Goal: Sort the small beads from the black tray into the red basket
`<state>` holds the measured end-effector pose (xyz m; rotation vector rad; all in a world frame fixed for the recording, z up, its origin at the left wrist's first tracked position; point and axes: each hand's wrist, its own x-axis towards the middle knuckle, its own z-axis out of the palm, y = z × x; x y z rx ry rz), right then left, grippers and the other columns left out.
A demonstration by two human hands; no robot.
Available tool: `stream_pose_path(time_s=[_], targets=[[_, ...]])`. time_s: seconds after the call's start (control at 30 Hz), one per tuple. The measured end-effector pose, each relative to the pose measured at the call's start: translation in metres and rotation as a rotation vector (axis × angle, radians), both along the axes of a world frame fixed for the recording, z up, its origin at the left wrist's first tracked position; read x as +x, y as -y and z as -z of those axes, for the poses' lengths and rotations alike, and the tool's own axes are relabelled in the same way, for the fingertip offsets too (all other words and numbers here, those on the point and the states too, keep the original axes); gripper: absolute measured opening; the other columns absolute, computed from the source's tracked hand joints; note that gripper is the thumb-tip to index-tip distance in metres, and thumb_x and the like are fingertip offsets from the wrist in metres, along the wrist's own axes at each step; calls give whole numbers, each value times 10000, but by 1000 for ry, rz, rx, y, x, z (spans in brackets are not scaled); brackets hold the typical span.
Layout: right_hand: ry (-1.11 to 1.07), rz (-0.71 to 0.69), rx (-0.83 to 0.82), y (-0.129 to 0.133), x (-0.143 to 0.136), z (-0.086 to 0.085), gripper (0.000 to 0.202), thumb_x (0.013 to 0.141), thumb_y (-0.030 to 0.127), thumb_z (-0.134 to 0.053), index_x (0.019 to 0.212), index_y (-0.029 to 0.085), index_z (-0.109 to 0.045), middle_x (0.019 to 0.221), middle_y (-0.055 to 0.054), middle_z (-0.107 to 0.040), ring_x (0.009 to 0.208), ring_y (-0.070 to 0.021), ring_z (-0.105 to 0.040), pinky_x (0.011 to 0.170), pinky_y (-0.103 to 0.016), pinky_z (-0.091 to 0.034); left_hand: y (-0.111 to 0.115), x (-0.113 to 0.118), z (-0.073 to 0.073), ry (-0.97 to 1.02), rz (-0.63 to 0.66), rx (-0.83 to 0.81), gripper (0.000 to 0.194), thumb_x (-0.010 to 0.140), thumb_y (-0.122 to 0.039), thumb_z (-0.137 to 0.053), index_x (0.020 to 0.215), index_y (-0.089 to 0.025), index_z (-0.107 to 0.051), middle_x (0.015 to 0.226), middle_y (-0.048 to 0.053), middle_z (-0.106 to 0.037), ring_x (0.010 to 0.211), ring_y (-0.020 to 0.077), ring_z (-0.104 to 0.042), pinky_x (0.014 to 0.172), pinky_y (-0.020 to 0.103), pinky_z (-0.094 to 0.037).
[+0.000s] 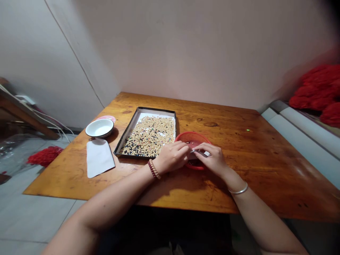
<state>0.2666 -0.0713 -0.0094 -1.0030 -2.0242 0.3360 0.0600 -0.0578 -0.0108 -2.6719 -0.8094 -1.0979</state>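
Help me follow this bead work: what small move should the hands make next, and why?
Probably the left hand should reach to the tray of beads for another bead. Both hands meet over the red basket, the right hand pinching something thin and pale, and the tray lies just beside.

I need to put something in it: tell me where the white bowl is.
In the head view, the white bowl sits on the left part of the wooden table, just left of the bead tray and behind the white envelope.

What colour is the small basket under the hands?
Red basket, seen in the head view.
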Motion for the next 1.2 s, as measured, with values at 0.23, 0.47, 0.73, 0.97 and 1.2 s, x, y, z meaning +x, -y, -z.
stream_pose_path(time_s=[0.23, 0.47, 0.73, 0.97, 1.2], targets=[[101, 36, 5, 0, 1, 3, 78, 866, 277, -603, 878, 224, -660, 827, -41, -689, 752, -181, -652, 691, -292, -505, 3, 1, -4, 58, 50, -47, 173, 901, -315, -527, 949, -150, -541, 871, 64, -655, 814, 144, -615, 708, 264, -511], [190, 23, 47, 1, 3, 9, 117, 888, 277, -583, 911, 226, -686, 887, -56, -718, 818, -198, -674, 740, -310, -519, 0, 0, -5, 57, 25, 2, 131, 917, -281, -516, 894, -158, -555, 778, 35, -639, 731, 125, -595, 630, 229, -483], [138, -12, 42, 1, 1, 8, 157, 916, 276, -541, 917, 237, -693, 879, -52, -715, 806, -190, -673, 734, -313, -529, -1, -1, -7, 25, 19, 5, 163, 912, -308, -532, 944, -155, -576, 832, 48, -653, 772, 139, -604, 659, 240, -494], [91, -23, -12, 1, -2, 3, 162, 918, 264, -529, 926, 230, -687, 925, -55, -716, 867, -197, -676, 787, -321, -528, -4, -2, 1, 14, 3, -5, 108, 949, -216, -488, 902, -162, -568, 795, 23, -647, 751, 123, -582, 676, 230, -467], [49, -8, 21, 1, -3, 2, 124, 874, 235, -588, 930, 219, -697, 895, -52, -718, 830, -187, -674, 776, -323, -538, -3, -3, 1, 12, -61, -38, 167, 962, -217, -445, 857, -159, -562, 786, 37, -631, 757, 141, -556, 669, 243, -456]])
